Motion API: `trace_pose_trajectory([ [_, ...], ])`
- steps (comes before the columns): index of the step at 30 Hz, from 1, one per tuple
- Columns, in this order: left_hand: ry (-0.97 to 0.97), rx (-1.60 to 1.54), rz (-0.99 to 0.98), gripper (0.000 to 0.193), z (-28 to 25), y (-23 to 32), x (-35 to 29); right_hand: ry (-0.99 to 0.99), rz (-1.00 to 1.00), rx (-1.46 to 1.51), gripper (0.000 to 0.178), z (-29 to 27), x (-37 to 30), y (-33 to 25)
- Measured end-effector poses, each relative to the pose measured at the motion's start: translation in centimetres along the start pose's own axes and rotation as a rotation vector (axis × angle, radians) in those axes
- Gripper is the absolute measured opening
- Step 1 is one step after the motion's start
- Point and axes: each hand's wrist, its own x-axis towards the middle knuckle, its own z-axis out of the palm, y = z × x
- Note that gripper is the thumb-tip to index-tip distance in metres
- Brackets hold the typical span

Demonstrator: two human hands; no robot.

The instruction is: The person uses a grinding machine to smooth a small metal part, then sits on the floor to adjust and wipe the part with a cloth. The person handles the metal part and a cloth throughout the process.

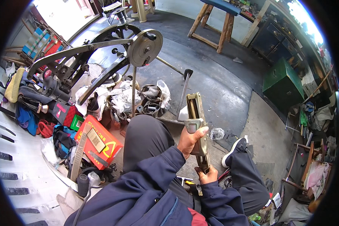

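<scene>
A long brass-and-silver metal tool (pixel 202 145), with an open channel along its upper end, stands nearly upright between my knees. It resembles a large stapler, but I cannot make out its exact kind. My left hand (pixel 192 141) is closed around its middle, thumb lying across the metal. Lower down, my right hand (pixel 208 175) grips its narrow bottom end, with the fingers partly hidden. Just below that, a small tool with a yellow part (pixel 189 182) lies near my lap.
A hand-cranked sewing machine (pixel 145 49) stands ahead on the left, with bags and spools beneath it. Left of my knee lies a red box (pixel 98 141). A metal post stand (pixel 184 88) rises ahead. Farther right are a wooden-legged stool (pixel 222 32) and a green box (pixel 284 83).
</scene>
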Motion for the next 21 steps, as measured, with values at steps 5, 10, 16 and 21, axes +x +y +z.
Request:
trace_pose_trajectory([
  [5,-0.104,-0.123,-0.068,0.039,-0.9,0.7,-0.3,-0.611,0.277,0.570,0.033,-3.3,0.7,-1.3],
  [10,-0.259,-0.355,-0.190,0.054,-1.0,1.0,-0.5,-0.994,0.435,1.056,0.032,-5.1,-0.6,-2.9],
  [16,-0.170,-0.073,-0.059,0.041,-0.9,0.8,-0.2,-0.411,0.183,0.487,0.018,-1.6,-0.4,-0.6],
  [21,-0.049,0.072,0.063,0.030,-0.1,-0.1,-0.2,0.171,-0.252,-0.151,0.023,0.5,0.4,1.3],
])
